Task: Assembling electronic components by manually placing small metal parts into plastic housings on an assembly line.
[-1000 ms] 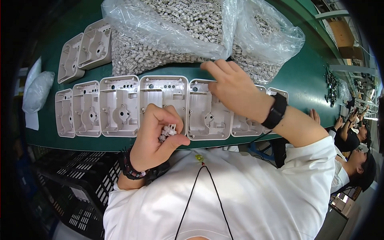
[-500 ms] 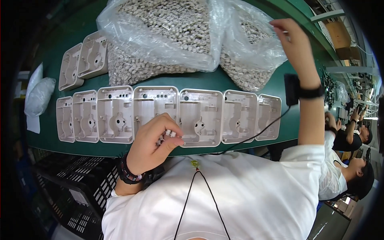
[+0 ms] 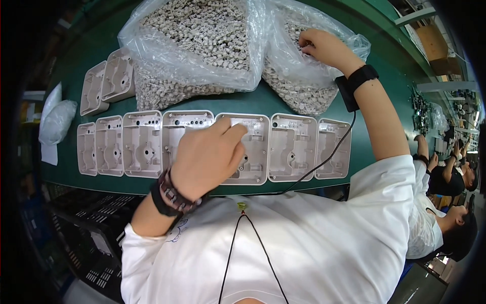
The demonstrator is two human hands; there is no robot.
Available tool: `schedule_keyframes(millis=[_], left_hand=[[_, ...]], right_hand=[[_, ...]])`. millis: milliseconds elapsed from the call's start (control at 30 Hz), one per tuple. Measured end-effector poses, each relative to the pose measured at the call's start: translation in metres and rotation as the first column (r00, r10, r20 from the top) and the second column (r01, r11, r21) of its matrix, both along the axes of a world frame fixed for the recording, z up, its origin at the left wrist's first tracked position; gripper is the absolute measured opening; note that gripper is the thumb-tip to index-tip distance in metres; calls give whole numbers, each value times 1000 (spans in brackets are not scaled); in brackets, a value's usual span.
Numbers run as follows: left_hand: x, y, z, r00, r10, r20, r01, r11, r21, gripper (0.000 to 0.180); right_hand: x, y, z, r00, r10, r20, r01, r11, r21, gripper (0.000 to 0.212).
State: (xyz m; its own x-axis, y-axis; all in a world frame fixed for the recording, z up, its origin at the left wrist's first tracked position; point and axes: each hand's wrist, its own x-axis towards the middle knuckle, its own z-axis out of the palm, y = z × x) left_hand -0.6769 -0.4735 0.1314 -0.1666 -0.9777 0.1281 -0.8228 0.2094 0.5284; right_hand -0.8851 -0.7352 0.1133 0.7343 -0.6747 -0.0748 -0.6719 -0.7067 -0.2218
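Head view: confine the curled right grip (image 3: 326,49), hold unclear, to the parts bag (image 3: 304,92) beneath it, with the left grip (image 3: 206,154), closure indeterminable, clear of the housings (image 3: 183,126) below.

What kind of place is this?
It looks like a factory workshop: open plastic housings lie in a row on a green table, clear plastic bags hold heaps of small pale parts, and other people are off to the right.

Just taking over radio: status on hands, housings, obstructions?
Right hand at mouth of right bag. Left hand over housings, grip hidden. Cable crosses row's right end in view.
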Motion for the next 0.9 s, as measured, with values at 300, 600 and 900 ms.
schedule_keyframes(millis=[300, 600, 900], left_hand=[[-7, -43, -20, 893, -234, 385, 203, 972, 121, 14], [-14, -54, -12, 672, -439, 596, 376, 896, 235, 9], [-23, -44, -13, 525, -476, 706, 442, 861, 252, 10]], right_hand=[[0, -8, 6, 996, 58, 71, -42, 976, -212, 11], [0, -11, 17, 853, -148, 500, 183, 983, -21, 13], [-14, -22, -5, 768, -325, 552, 234, 945, 230, 14]])
